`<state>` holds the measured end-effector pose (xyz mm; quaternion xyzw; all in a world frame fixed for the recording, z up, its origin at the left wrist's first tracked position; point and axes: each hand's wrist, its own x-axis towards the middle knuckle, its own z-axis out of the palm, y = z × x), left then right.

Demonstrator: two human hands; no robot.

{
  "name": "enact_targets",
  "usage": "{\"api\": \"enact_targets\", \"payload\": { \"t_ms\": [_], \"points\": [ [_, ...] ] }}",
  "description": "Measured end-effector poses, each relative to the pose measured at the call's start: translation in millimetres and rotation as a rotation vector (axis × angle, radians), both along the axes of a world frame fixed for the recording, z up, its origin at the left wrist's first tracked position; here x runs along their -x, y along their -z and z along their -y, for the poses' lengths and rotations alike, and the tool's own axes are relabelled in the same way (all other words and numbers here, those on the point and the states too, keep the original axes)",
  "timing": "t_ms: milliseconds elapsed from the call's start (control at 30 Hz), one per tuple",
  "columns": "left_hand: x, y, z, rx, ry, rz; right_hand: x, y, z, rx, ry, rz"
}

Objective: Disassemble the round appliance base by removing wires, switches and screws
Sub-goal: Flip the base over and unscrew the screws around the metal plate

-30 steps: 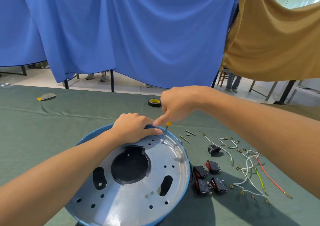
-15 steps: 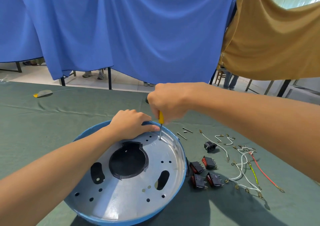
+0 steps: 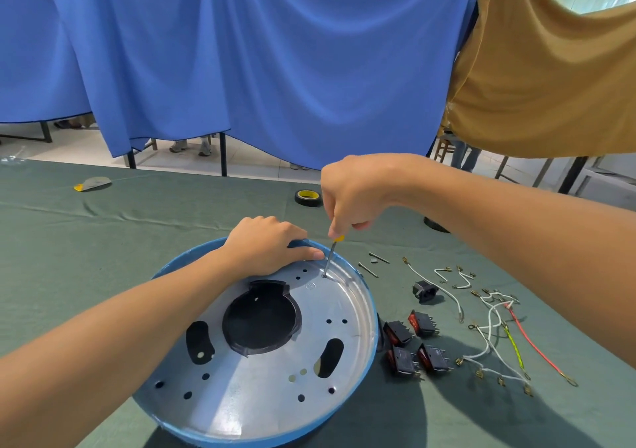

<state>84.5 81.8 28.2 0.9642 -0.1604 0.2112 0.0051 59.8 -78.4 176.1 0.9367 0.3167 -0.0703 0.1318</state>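
- The round appliance base [image 3: 247, 396] lies on the green-covered table [image 3: 103, 258], low and centre in the head view, its silver metal plate facing up inside a blue rim.
- A black round insert [image 3: 260, 320] sits in the plate, with small holes and 2 dark slots around it.
- The left hand [image 3: 265, 244] rests on the far edge of the base, fingers curled over the blue rim and gripping it, thumb lying flat along the plate.
- The right hand [image 3: 358, 196] hovers just above, its fingers closed around the yellow handle of a screwdriver [image 3: 329, 258].
- The screwdriver stands nearly upright, and its tip touches the plate close to the far rim, just beside the left thumb.
- Right of the base, touching nothing, lie a few slim screws [image 3: 378, 258], a black socket [image 3: 425, 291] and 4 black rocker switches [image 3: 399, 334] with red faces.
- Further right, loose wires [image 3: 495, 337] in white, red and yellow-green are spread out.
- A black tape roll [image 3: 308, 197] sits behind the hands.
- A blue cloth [image 3: 258, 52] and a tan cloth [image 3: 550, 76] hang beyond the table.
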Motion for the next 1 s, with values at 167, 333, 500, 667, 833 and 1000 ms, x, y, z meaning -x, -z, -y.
{"api": "enact_targets", "payload": {
  "t_ms": [167, 333, 500, 667, 833, 1000],
  "points": [
    [1.5, -2.2, 1.4, -0.028, 0.011, 0.017, -5.4, 2.5, 5.3, -0.078, -0.03, -0.027],
    [0.5, -0.2, -0.3, -0.023, 0.023, 0.02, -4.0, 7.4, 2.7, -0.112, 0.048, 0.021],
    [2.0, -1.8, 0.5, -0.012, 0.033, -0.003, -0.8, 2.9, 2.6, -0.057, -0.01, 0.055],
    [2.0, -1.6, 0.5, -0.02, 0.025, 0.008, 0.1, 1.5, 3.7, -0.035, 0.006, -0.032],
    [0.6, -0.1, -0.6, -0.015, 0.025, 0.008, 0.8, 5.2, 2.2, 0.013, 0.011, 0.059],
    [0.2, -0.7, 0.1, -0.019, 0.011, 0.014, 2.9, -0.4, 5.1, -0.034, -0.058, 0.014]
  ]
}}
